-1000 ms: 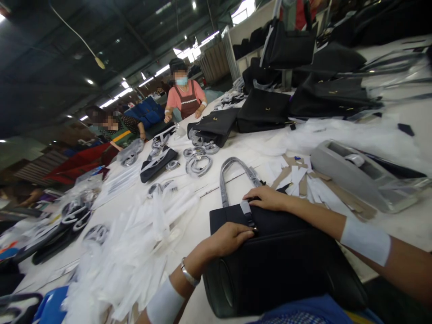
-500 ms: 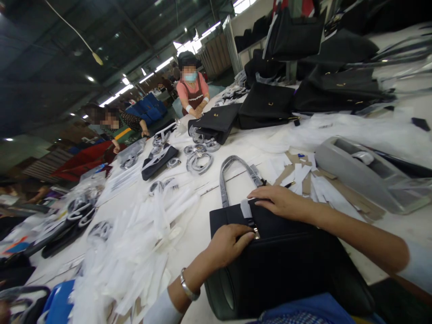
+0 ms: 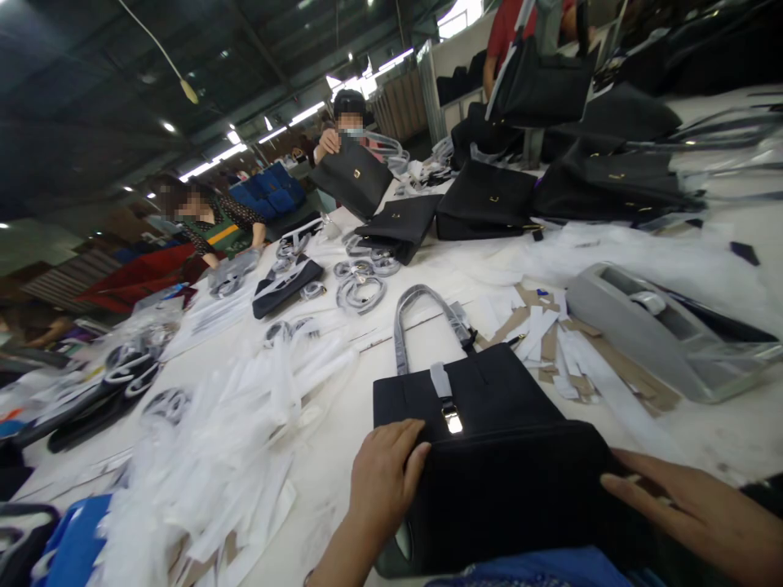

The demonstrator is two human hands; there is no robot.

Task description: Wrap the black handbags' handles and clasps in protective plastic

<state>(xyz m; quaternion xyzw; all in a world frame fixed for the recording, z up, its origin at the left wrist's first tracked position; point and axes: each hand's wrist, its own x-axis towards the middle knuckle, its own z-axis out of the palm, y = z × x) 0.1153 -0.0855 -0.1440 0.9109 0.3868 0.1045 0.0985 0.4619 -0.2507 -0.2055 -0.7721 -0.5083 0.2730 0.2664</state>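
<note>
A black handbag (image 3: 483,383) lies in front of me, its wrapped handle (image 3: 400,326) stretched away over the white table. A gold clasp (image 3: 453,421) shows on its strap, below a strip of pale wrap (image 3: 438,380). My left hand (image 3: 385,473) is closed on the bag's left side, thumb on the near face and fingers over the edge. On the right side, my right hand (image 3: 679,497) grips the bag with its thumb in front; its other fingers are partly hidden behind the side.
White wrapping strips (image 3: 226,440) pile up at left. A grey tape dispenser (image 3: 642,326) stands at right beside paper scraps (image 3: 550,342). More black bags (image 3: 483,200) line the far side. Across the table one person holds up a black bag (image 3: 355,175); another person (image 3: 214,216) leans over at far left.
My left hand has left the clasp for the bag's left side. My right hand has moved from the top edge to the right side. The person opposite has lifted a black bag.
</note>
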